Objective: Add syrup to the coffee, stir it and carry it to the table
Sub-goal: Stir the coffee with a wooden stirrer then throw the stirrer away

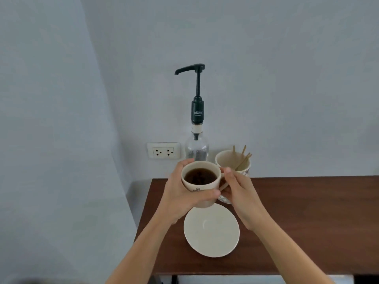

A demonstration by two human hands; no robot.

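A cream coffee cup [200,187] full of dark coffee is lifted off its saucer [212,230]. My left hand [180,198] wraps around the cup's body from the left. My right hand [238,193] pinches the cup's handle on the right side. Behind the cup stands a clear syrup bottle [196,147] with a dark green pump; its spout [179,71] points left, high above the cup. A cream holder [232,161] with several wooden stir sticks sits to the right of the bottle.
A dark brown wooden table [297,222] carries everything and stands against a pale wall. A double power socket [163,151] is on the wall left of the bottle. The table's left edge is close to my left forearm.
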